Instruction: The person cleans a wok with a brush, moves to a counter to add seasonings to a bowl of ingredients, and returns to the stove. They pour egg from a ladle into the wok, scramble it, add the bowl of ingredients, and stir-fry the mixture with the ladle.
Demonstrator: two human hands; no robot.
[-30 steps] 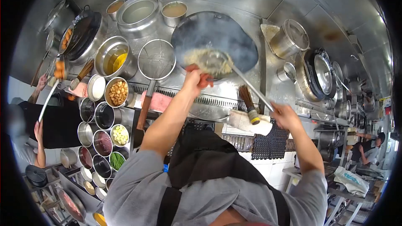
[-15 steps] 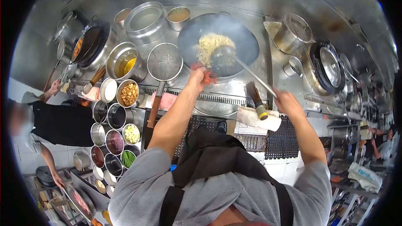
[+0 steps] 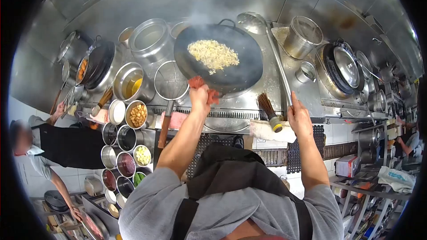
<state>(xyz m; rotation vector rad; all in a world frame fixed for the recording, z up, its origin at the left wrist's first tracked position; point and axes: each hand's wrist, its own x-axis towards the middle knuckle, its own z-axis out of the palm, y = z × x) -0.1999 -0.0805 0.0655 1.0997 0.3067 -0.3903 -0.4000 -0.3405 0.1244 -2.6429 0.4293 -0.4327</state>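
A dark wok point(image 3: 249, 72) stands tilted over the stove, with pale fried rice point(image 3: 213, 54) lying in a loose patch inside it. My left hand point(image 3: 199, 98) is closed round a red cloth point(image 3: 212, 96) at the wok's near-left rim; the part gripped under the cloth is hidden. To the right, my right hand point(image 3: 300, 116) grips the end of a long-handled metal ladle point(image 3: 278, 58). The ladle's bowl is up beyond the wok's right side, apart from the rice.
A wire strainer point(image 3: 172, 82), a pot of oil point(image 3: 131, 84) and several ingredient tins point(image 3: 125, 163) are at left. A bamboo brush point(image 3: 268, 112) lies on a white cloth point(image 3: 269, 130). A lidded pot point(image 3: 303, 38) stands at right. Another person's hand point(image 3: 57, 112) is at far left.
The ladle has come out of the wok and swung up to the right. The wok has shifted left and tilted under my left hand, and the rice is spread wider.
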